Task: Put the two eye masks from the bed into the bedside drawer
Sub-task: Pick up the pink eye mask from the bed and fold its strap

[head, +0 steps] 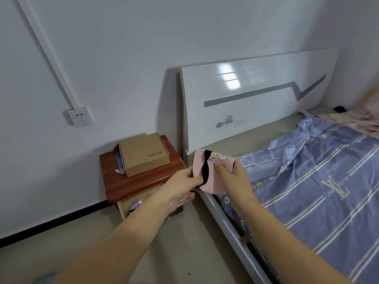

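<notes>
a pink eye mask (213,171) with a black strap (205,169) is held between both hands, above the gap between bed (307,181) and nightstand (131,179). its 8 o'clock edge is pinched by the left hand (182,187); its 3 o'clock edge is gripped by the right hand (233,177), fingers closed on the fabric. at 7 o'clock the open drawer (133,208) is partly hidden by the left forearm; a purplish item inside is hard to make out. a cardboard box (143,154) is seen at 10 o'clock.

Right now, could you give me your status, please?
Both hands gripping pink fabric eye mask. Wooden drawer open below. Path clear.
</notes>
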A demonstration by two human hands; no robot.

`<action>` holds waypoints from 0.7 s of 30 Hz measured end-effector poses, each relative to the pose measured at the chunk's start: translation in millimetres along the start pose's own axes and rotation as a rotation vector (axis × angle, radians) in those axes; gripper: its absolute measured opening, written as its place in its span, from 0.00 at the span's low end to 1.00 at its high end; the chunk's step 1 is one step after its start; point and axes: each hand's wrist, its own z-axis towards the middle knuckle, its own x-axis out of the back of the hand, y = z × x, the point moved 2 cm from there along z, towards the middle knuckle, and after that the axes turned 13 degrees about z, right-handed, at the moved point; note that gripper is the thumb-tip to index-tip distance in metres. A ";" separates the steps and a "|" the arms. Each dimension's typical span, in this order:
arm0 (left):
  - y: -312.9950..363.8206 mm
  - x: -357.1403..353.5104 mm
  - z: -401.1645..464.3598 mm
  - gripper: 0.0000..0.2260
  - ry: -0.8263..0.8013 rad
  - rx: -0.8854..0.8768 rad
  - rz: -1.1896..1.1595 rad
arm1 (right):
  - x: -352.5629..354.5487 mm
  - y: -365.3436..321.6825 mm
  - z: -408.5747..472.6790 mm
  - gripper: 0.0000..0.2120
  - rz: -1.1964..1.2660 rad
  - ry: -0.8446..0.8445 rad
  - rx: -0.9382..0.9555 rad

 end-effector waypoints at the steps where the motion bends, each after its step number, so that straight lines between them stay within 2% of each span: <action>1: -5.4 -2.1 -1.6 0.12 0.000 0.020 0.015 | -1.2 1.8 -0.4 0.04 0.042 0.029 -0.026; 5: -16.4 -5.6 -6.6 0.15 0.045 0.065 0.004 | -11.4 11.0 -5.5 0.06 0.199 0.050 -0.134; 11: -26.7 5.9 5.5 0.17 0.141 0.227 -0.367 | -29.7 14.3 -10.0 0.15 0.297 -0.086 -0.267; 12: -29.1 7.8 4.3 0.15 0.114 0.257 -0.383 | -32.5 13.2 -10.0 0.15 0.310 -0.102 -0.282; 14: -30.0 10.4 -2.2 0.13 -0.027 0.280 -0.268 | -35.5 11.5 -7.7 0.15 0.315 -0.110 -0.273; 17: -29.9 10.6 -7.3 0.09 -0.224 0.302 -0.147 | -39.8 13.1 -5.5 0.14 0.301 -0.072 -0.189; 21: -32.0 11.1 -3.1 0.07 -0.281 0.342 -0.297 | -43.0 22.3 -8.2 0.10 0.331 0.001 -0.085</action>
